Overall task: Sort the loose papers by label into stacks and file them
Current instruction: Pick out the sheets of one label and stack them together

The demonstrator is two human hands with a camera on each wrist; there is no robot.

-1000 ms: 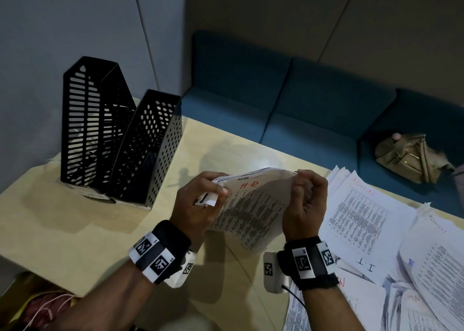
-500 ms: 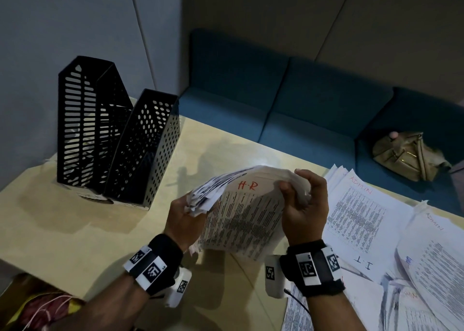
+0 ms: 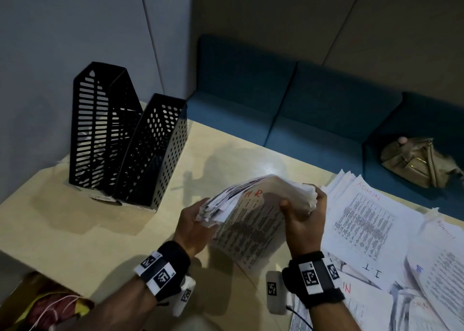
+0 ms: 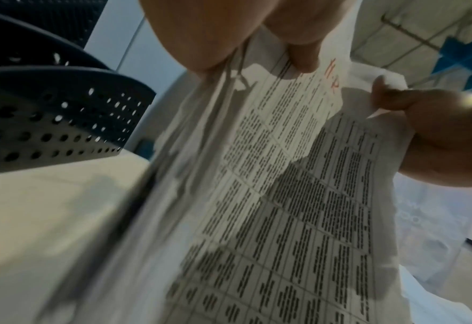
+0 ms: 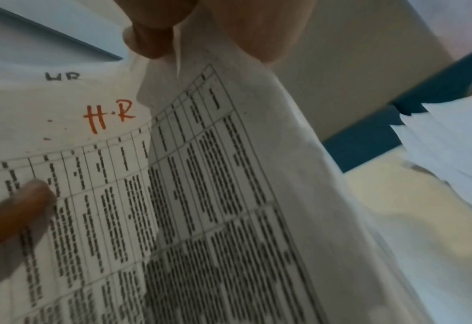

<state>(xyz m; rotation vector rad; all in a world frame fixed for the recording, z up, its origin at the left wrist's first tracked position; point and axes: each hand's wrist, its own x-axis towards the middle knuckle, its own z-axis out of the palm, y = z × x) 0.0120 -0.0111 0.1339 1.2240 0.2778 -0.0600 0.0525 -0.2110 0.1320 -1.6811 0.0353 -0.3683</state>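
A thick stack of printed papers (image 3: 253,220), its top sheet marked "H.R" in red, is held upright and bowed above the table. My left hand (image 3: 194,224) grips its left edge, where the sheets fan apart. My right hand (image 3: 302,219) grips the stack's upper right corner, thumb in front. The left wrist view shows the stack (image 4: 270,175) pinched under my left fingers. The right wrist view shows the red "H.R" label on the stack (image 5: 201,186). Two black perforated file holders (image 3: 120,142) stand at the table's far left.
Loose sheets marked "ADMIN" (image 3: 364,220) and "I.T" (image 3: 371,273) lie spread over the table's right side. A beige bag (image 3: 419,161) sits on the blue bench (image 3: 288,110) beyond the table. The wall is right behind the holders.
The stack has opened from a tighter bundle into a fanned, bowed sheaf. My left hand has slid down its left edge, and the view has shifted a little.
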